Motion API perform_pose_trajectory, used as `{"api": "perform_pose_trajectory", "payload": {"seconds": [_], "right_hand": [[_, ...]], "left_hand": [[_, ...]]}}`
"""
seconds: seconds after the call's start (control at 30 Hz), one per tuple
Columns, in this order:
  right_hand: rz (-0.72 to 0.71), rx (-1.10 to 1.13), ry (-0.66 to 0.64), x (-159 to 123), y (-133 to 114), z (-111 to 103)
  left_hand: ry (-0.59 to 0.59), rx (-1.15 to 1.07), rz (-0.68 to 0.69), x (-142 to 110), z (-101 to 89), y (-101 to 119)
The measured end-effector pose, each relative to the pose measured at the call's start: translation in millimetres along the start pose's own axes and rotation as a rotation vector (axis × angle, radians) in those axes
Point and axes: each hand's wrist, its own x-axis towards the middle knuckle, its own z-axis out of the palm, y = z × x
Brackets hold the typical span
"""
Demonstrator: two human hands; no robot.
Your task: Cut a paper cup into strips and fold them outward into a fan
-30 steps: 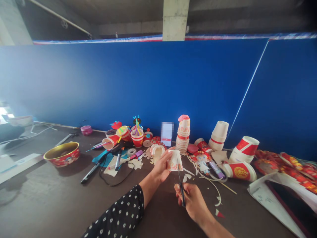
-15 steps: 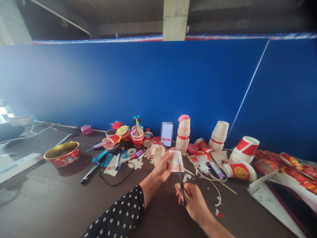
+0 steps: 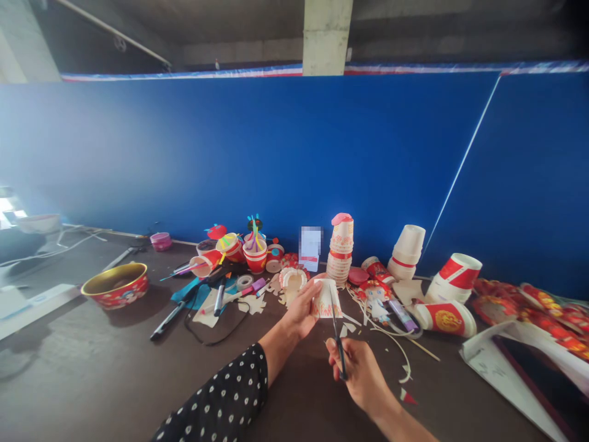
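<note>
My left hand (image 3: 301, 309) grips a small white paper piece (image 3: 326, 293) by its left edge; a red pattern runs along its lower edge. My right hand (image 3: 359, 371) is closed round the black handles of a pair of scissors (image 3: 339, 350). The scissors' blades point away from me and overlap the right part of the paper. Small white paper scraps (image 3: 348, 329) lie on the table just beyond my right hand. A paper cutout of a doll-like figure (image 3: 376, 299) lies to the right of the paper.
A stack of paper cups (image 3: 340, 252) stands behind my hands, with a phone (image 3: 311, 248) propped beside it. More cups (image 3: 447, 316) lie to the right, near a dark tablet (image 3: 538, 380). Markers (image 3: 219, 301), tape (image 3: 243, 282) and a gold-lined bowl (image 3: 116, 287) are on the left.
Both hands stay almost in place. The scissors have shifted very slightly on the paper, and the paper's angle has changed a little.
</note>
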Motion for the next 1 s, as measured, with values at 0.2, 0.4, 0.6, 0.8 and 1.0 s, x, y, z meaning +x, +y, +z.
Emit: {"api": "perform_pose_trajectory", "payload": {"seconds": [0.2,0.4,0.6,0.8,1.0], "right_hand": [[-0.016,-0.042,0.004,-3.2,-10.0,-0.8],[-0.015,-0.013,-0.004,-1.4,-3.5,0.1],[-0.027,0.029,-0.005,-0.1,0.8,-1.1],[-0.017,0.037,-0.003,-0.9,-0.6,-1.8],[-0.019,0.022,0.002,-2.6,-5.8,-0.4]], "left_hand": [[0.014,0.010,0.008,-0.1,0.8,0.5],[0.015,0.012,0.009,-0.1,0.3,0.4],[0.000,0.003,0.008,0.0,0.6,1.2],[0.019,0.023,0.000,0.0,1.1,2.2],[0.023,0.012,0.017,-0.7,1.5,2.4]]}}
